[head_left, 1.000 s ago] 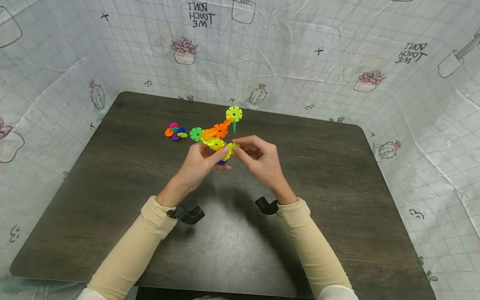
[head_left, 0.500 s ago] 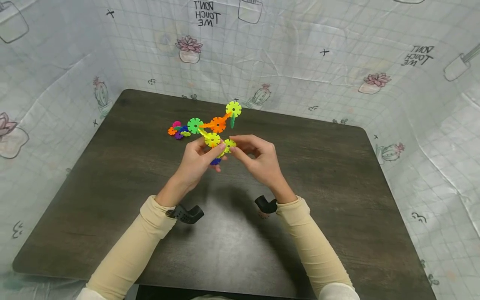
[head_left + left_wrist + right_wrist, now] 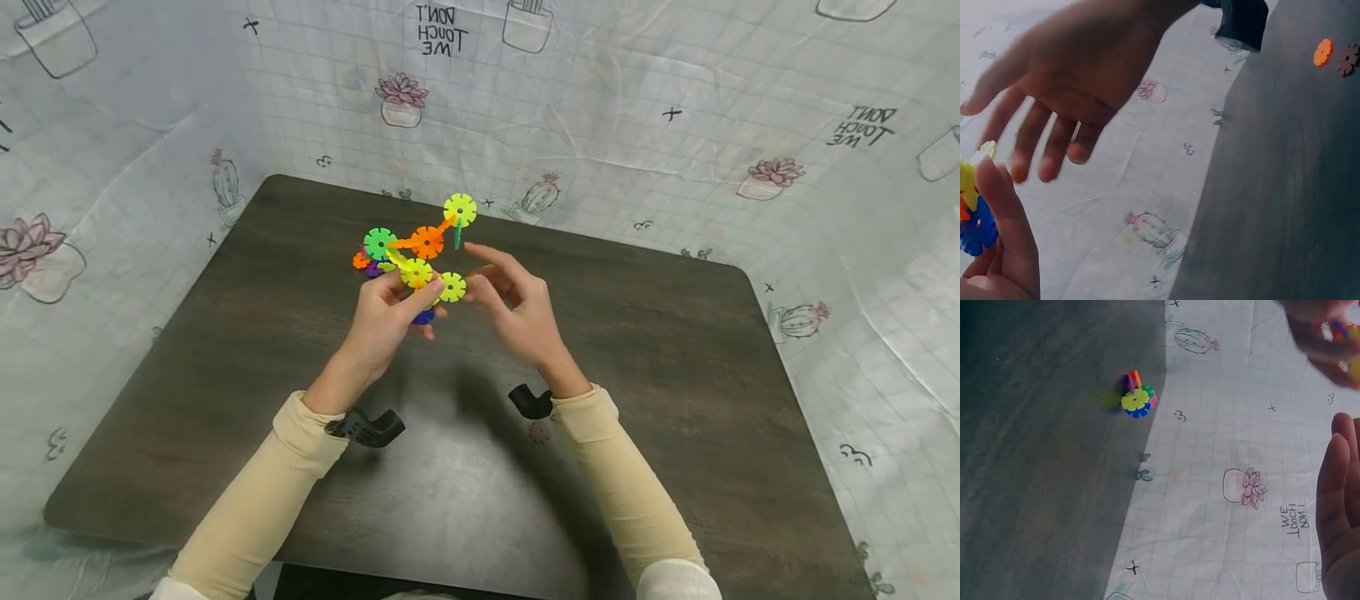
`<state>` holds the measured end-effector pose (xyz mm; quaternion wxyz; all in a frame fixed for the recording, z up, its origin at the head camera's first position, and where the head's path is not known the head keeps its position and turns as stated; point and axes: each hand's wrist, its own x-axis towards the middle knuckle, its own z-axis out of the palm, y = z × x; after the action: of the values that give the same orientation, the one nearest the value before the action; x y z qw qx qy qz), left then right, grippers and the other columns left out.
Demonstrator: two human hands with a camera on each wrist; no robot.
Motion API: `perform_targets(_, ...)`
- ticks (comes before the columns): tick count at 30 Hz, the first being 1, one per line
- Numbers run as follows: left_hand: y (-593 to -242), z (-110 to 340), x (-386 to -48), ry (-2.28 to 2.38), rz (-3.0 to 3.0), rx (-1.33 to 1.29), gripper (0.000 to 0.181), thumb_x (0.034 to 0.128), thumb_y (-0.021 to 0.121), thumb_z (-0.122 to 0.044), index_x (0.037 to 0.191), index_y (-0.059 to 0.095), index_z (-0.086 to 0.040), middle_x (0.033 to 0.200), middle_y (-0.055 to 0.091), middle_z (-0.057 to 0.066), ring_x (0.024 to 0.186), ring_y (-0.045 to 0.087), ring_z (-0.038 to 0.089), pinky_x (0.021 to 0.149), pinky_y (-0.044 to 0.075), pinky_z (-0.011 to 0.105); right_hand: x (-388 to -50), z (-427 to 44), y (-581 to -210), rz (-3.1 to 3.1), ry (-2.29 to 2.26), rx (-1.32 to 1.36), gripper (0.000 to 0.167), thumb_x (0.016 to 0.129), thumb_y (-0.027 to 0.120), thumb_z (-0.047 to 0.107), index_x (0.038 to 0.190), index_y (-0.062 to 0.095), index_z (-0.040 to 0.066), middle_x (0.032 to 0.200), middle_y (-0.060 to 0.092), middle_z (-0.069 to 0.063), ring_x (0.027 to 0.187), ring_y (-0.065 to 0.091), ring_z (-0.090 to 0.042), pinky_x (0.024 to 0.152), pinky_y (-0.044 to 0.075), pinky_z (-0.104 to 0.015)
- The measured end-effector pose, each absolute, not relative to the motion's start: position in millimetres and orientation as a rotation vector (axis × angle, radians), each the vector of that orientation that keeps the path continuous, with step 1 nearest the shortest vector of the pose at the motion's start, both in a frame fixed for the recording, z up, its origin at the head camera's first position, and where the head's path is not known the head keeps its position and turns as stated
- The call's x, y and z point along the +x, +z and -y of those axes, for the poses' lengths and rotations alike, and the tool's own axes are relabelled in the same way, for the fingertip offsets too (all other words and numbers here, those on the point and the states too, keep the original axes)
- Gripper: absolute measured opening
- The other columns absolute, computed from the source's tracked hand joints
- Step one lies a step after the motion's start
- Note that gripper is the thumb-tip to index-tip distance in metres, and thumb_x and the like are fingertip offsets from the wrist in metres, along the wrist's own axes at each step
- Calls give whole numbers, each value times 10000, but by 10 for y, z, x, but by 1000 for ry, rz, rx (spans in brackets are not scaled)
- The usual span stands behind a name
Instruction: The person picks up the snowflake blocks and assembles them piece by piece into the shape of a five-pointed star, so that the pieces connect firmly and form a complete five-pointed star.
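Note:
My left hand (image 3: 380, 325) pinches a chain of notched plastic discs between thumb and fingers. The chain includes a green disc (image 3: 381, 244), an orange disc (image 3: 427, 242) and a yellow-green disc (image 3: 460, 210) at its far end. Nearer the thumb are a yellow disc (image 3: 452, 287) and a blue disc (image 3: 424, 317), partly hidden by the hand. To the right of the yellow disc is my right hand (image 3: 521, 312), fingers loosely bent and holding nothing. The left wrist view shows this right hand (image 3: 1079, 69) with its fingers extended.
On the dark table (image 3: 675, 375), behind the chain, lies a joined cluster of coloured discs (image 3: 1135, 400). An orange disc (image 3: 1322, 52) and a brown disc (image 3: 1348, 60) lie loose on the tabletop. A printed curtain (image 3: 585, 92) hangs round the table.
My right hand has let go of the yellow disc and moved slightly off to the right. The left hand keeps holding the chain. The head view has shifted a little.

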<state>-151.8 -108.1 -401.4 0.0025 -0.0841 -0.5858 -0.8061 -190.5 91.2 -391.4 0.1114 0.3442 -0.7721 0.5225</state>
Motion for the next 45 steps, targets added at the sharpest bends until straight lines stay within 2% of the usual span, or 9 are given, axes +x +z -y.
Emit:
perform_targets(3,-3995,1154,-1483,-2512,1825,-214,126,988,656,-109,1090,664,-35,902,689,38,665,688,114,532,577,254,-2006,-830,-3897,2297,1571,964,441,1078,473,413,1425,577,160,1012,726,-110,805,694,-157,684,582,-306)
perform_targets(8,-3942,1306,-1436,-2489,1781,-168,79,992,647,-106,1065,652,-78,887,661,44,650,674,104,519,562,235,-2252,-568,-3880,2409,1535,923,332,1061,546,261,1358,626,136,1109,717,-108,825,724,-174,717,601,-317)
perform_targets(15,-3850,1461,-1399,-2446,1732,-166,89,986,663,-117,1068,641,-92,893,650,49,647,664,106,488,533,209,-2609,-213,-3916,2605,1343,942,335,1028,606,333,1287,646,123,1143,715,-63,918,718,-187,805,590,-318)
perform_targets(20,-3854,1565,-1349,-2438,1750,-122,125,989,657,-114,1111,639,-91,904,651,45,647,659,107,499,534,204,-2818,61,-4082,2775,1226,921,279,1013,639,284,1204,657,81,1104,718,-56,929,689,-180,766,565,-277)
perform_targets(22,-3864,1599,-1327,-2429,1754,-109,128,988,657,-110,1113,639,-87,911,650,43,651,659,107,499,532,204,-2885,174,-4155,2862,1133,907,260,1008,648,248,1191,660,63,1109,710,-74,955,669,-193,805,562,-293)
perform_targets(26,-3871,1669,-1301,-2399,1751,-88,105,982,660,-96,1086,646,-89,926,642,37,654,661,102,488,522,198,-2990,412,-4305,3040,817,832,320,982,674,248,1236,628,59,1176,662,-101,1052,622,-235,934,548,-359)
perform_targets(33,-3869,1695,-1296,-2370,1772,-69,116,984,655,-90,1098,638,-75,941,641,36,666,665,100,489,522,202,-3032,696,-4567,3155,317,513,439,1028,566,308,1395,470,88,1336,510,-150,1138,552,-305,914,555,-422)
perform_targets(41,-3872,1682,-1321,-2358,1798,-79,120,990,647,-94,1104,634,-60,931,647,28,677,660,97,495,522,204,-2998,767,-4767,3231,329,209,442,1030,512,396,1248,512,12,1093,651,-179,970,681,-335,848,598,-453)
perform_targets(45,-3880,1695,-1329,-2349,1798,-66,132,989,648,-93,1114,636,-52,929,653,23,674,661,97,487,521,209,-2990,759,-4822,3242,423,213,489,1020,514,438,1273,546,20,1124,662,-170,1007,691,-345,855,597,-483)
